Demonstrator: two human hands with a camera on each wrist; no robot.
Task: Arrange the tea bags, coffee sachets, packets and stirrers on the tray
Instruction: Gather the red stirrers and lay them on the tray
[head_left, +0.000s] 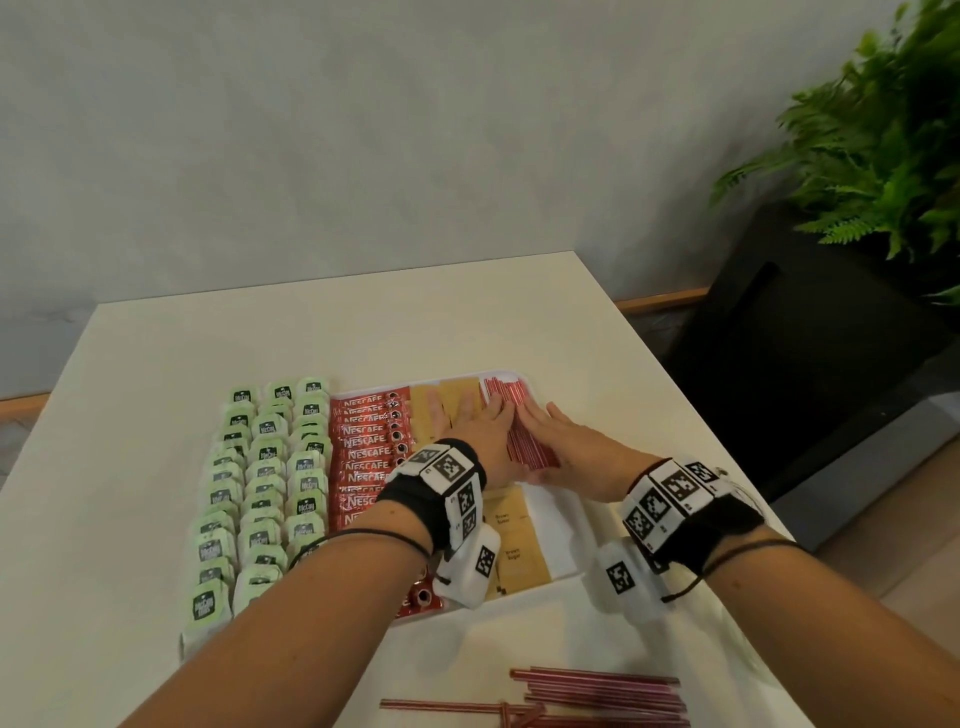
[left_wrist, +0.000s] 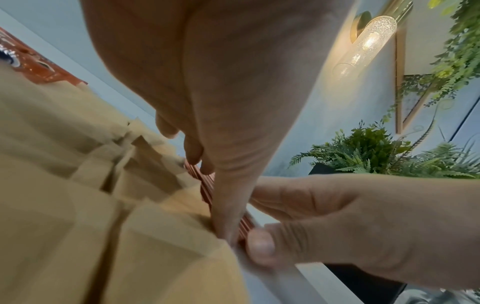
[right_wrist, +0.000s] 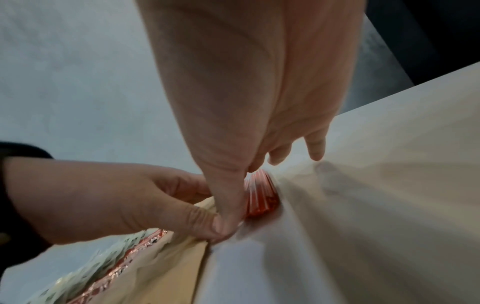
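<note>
A white tray (head_left: 563, 525) holds rows of green tea bags (head_left: 265, 478), red Nescafe sachets (head_left: 366, 447), brown sugar packets (head_left: 511, 540) and a bundle of red stirrers (head_left: 535, 452) along its right side. My left hand (head_left: 480, 426) lies flat with straight fingers against the bundle's left side, partly over the brown packets (left_wrist: 103, 185). My right hand (head_left: 558, 434) presses flat against the bundle's right side. In the wrist views the stirrers (left_wrist: 205, 185) (right_wrist: 259, 195) sit squeezed between the two hands, and both thumbs meet at the bundle's near end.
More loose red stirrers (head_left: 597, 696) lie on the white table near its front edge. A dark planter with a fern (head_left: 872, 156) stands beyond the table's right edge. A grey wall rises behind the table.
</note>
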